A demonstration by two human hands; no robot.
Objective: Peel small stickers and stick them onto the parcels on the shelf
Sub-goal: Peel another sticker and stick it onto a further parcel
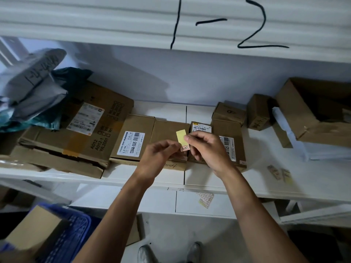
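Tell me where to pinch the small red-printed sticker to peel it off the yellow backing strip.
Pinch the sticker at its lower free edge, coming from the left with the left hand. It sits at the bottom end of the backing strip, which the right hand holds upright from the right, so the left side looks open. Keep the grip at a corner, probably with a fingertip and nail.

A white shelf unit (209, 179) fills the view, its upper board (114, 21) ribbed and marked "1-2" (228, 23) in black pen. Behind the shelf stands a plain pale wall (190, 76), dimly lit with soft shadows. Below, a grey-white floor (171, 234) shows beside a blue plastic crate (72, 236)
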